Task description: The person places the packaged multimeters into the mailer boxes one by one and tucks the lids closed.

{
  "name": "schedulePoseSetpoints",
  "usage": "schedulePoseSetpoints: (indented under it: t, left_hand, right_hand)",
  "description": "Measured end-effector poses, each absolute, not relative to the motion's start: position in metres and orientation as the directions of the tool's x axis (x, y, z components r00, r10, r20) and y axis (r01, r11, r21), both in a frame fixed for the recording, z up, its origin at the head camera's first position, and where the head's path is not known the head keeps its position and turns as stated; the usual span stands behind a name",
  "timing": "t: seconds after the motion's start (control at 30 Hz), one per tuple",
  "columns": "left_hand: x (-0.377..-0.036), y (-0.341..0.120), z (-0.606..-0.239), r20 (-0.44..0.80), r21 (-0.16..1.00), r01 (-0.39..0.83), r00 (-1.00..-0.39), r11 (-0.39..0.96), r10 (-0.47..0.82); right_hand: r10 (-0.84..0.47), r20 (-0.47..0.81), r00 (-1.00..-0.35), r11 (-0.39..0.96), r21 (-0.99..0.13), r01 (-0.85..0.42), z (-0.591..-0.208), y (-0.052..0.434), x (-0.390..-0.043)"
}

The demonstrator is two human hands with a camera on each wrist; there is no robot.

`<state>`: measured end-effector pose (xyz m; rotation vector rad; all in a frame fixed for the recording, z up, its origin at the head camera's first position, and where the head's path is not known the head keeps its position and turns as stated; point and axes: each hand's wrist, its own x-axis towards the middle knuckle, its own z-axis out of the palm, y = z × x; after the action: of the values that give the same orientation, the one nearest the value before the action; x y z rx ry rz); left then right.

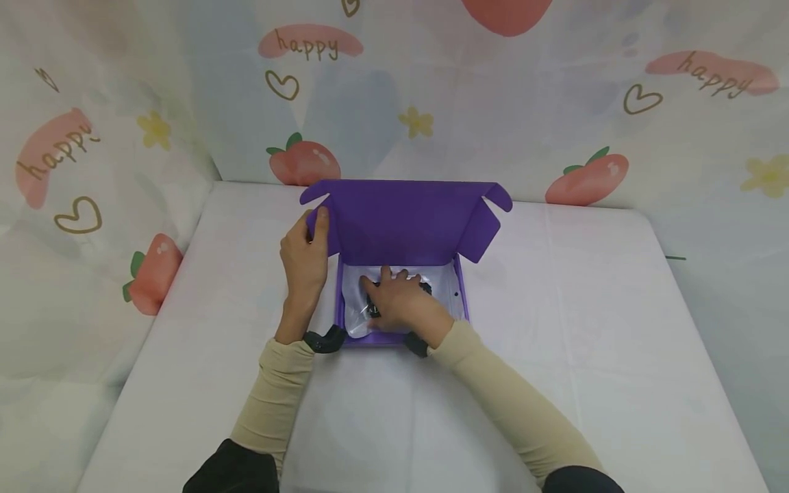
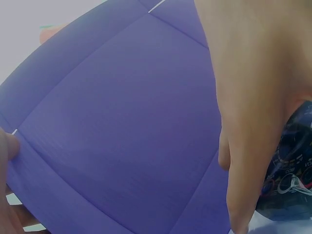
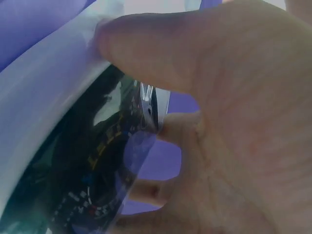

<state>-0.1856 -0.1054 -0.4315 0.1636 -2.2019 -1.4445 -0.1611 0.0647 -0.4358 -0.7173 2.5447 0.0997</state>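
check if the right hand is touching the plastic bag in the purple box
Touching. The right wrist view shows the right hand with its thumb pressed on the plastic bag; the purple box lies beneath.

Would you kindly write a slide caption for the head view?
Left hand holds the purple box flap; right hand grips a clear bag inside.

Pretty simple setup here: a table draped in a plain white cloth [image 1: 616, 329], boxed in on three sides by a pale fabric backdrop [image 1: 524, 116] printed with pink strawberries, yellow flowers, outlined hearts and "happy" lettering. Soft, even lighting.
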Motion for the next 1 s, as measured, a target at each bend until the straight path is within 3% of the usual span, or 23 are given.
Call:
schedulePoseSetpoints:
  t: [0.2,0.37,1.0]
  left_hand:
    - [-0.185,-0.106,-0.431,0.336,0.888,0.166,-0.871,0.429,-0.359]
    - [-0.185,-0.106,-0.432,0.339,0.885,0.168,-0.872,0.434,-0.352]
    - [-0.184,-0.105,-0.431,0.329,0.891,0.163,-0.875,0.424,-0.355]
  right_hand:
    - [-0.454,-0.504,-0.735,0.874,-0.088,-0.479,-0.435,0.064,-0.164]
    - [-0.405,-0.501,-0.765,0.907,-0.116,-0.404,-0.438,0.057,-0.164]
    - [-0.288,-0.435,-0.853,0.943,0.028,-0.333,-0.448,0.025,-0.157]
